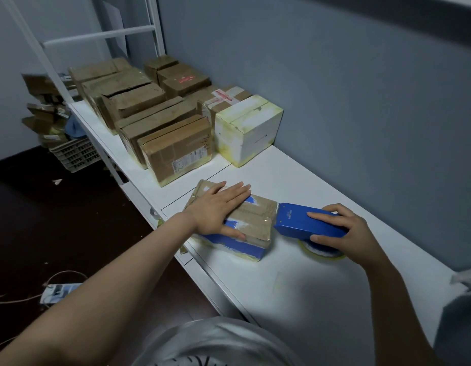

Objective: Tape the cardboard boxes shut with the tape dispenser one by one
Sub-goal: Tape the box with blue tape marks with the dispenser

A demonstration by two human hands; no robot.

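Observation:
A small flat cardboard box (255, 220) with blue sides lies on the white table (295, 286) in front of me. My left hand (218, 210) presses flat on its top, fingers straight. My right hand (342, 231) grips the blue tape dispenser (297, 220), whose toothed front end touches the box's right edge. A roll of clear tape (321, 250) shows under the dispenser, against the table.
Several brown cardboard boxes (173, 149) and a white box (247, 128) stand packed at the table's far end. A white metal frame (102, 35) rises behind them. On the dark floor to the left are a plastic crate (76, 154), more cardboard and a cable (31, 294).

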